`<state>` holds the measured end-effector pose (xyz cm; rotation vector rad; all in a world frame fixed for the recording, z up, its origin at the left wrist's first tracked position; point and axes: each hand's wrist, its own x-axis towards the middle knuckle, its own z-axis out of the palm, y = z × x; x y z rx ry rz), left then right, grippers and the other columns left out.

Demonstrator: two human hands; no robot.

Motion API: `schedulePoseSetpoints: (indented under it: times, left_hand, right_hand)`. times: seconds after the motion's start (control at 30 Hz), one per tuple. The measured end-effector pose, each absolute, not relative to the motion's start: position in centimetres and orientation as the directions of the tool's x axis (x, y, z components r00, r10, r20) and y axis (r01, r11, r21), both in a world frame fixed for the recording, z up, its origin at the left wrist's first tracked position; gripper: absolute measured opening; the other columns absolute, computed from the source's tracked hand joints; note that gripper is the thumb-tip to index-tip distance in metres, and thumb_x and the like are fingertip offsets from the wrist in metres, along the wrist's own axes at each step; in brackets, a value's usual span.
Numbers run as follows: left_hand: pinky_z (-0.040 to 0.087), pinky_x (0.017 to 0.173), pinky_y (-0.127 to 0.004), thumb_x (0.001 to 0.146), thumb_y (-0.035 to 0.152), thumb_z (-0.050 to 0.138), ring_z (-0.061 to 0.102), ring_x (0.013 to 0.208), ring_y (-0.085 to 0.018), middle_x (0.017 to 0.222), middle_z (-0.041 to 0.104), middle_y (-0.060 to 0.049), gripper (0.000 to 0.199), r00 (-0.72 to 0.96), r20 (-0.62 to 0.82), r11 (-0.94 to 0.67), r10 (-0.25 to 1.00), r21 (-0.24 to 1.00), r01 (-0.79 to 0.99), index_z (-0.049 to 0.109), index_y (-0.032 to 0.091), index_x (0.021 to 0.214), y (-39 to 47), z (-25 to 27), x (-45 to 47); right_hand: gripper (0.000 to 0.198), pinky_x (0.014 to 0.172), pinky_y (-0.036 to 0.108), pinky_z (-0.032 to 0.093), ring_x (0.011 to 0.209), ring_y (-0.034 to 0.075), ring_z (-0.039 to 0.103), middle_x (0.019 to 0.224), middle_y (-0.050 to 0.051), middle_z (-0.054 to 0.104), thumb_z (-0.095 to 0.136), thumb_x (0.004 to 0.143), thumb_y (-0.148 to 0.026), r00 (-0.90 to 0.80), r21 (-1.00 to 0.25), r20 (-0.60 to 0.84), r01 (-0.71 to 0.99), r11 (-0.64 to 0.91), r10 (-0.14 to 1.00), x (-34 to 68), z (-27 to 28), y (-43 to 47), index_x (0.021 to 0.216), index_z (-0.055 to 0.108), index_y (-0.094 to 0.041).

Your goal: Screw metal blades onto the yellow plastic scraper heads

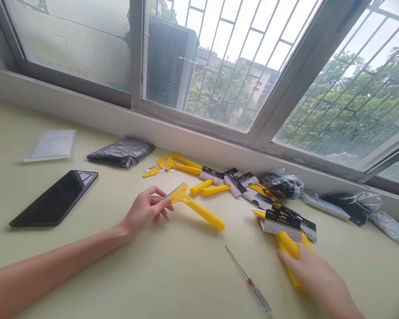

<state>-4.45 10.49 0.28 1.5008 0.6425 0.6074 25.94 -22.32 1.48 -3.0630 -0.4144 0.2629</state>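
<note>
My left hand (142,208) pinches a yellow scraper (204,213) by its blade head, and the scraper's handle slants down to the right over the table. On the right side, my right hand (321,277) is closed around yellow scraper handles (288,246); its fingertips are partly hidden and slightly blurred. Just beyond that hand lies a black-and-white cardboard sleeve (282,223) with a yellow tip sticking out. Between the two hands a thin screwdriver (252,285) with a clear handle and red collar rests on the table.
Several yellow scrapers and parts (186,166) lie near the window wall, beside more carded scrapers (237,182). A black tablet (55,199), a clear flat packet (51,144) and a black plastic-wrapped package (121,151) are at left. A white power strip (324,204) and wrapped bundles (282,182) line the right.
</note>
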Motion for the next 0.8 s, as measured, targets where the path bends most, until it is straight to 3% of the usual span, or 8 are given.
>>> schedulePoseSetpoints:
  times: [0.13,0.37,0.5,0.8]
  left_hand:
    - [0.049,0.052,-0.027,0.084,0.053,0.070,0.072,0.067,-0.021,0.088,0.076,-0.008,0.042,0.705,-0.006,-0.017,0.709,1.000,0.025,0.049,0.019,0.097,10.6,0.3,-4.4]
    - [0.048,0.051,-0.026,0.085,0.049,0.069,0.072,0.065,-0.021,0.086,0.076,-0.008,0.039,0.708,-0.019,0.000,0.706,1.000,0.027,0.046,0.020,0.096,10.3,0.5,-4.4]
    - [0.048,0.048,-0.026,0.086,0.049,0.066,0.070,0.061,-0.019,0.082,0.074,-0.007,0.036,0.708,-0.021,-0.041,0.706,0.997,0.070,0.046,0.020,0.093,10.2,0.1,-4.1]
    - [0.047,0.044,-0.025,0.081,0.042,0.070,0.061,0.049,-0.015,0.063,0.065,0.000,0.029,0.701,-0.026,-0.088,0.713,0.988,0.127,0.054,0.019,0.090,10.3,-0.7,-4.1]
  right_hand:
    - [0.031,0.081,0.036,0.055,0.089,0.017,0.063,0.105,0.005,0.065,0.056,0.098,-0.047,0.897,-0.170,-0.287,0.297,-0.940,0.335,26.8,3.2,-20.4,0.107,0.063,-0.018]
    - [0.028,0.070,0.030,0.057,0.076,0.013,0.065,0.094,0.003,0.067,0.056,0.100,-0.042,0.758,-0.487,-0.413,0.284,-0.826,0.505,28.1,6.5,-18.9,0.106,0.062,-0.016]
    - [0.019,0.074,0.030,0.057,0.081,0.013,0.066,0.102,0.004,0.068,0.058,0.099,-0.036,0.701,-0.544,-0.389,0.349,-0.763,0.597,28.1,8.7,-16.2,0.104,0.064,-0.018]
    - [0.031,0.081,0.038,0.057,0.094,0.018,0.065,0.114,0.007,0.065,0.063,0.096,-0.038,0.424,-0.543,-0.421,0.590,-0.597,0.802,23.1,15.1,1.5,0.118,0.062,-0.016]
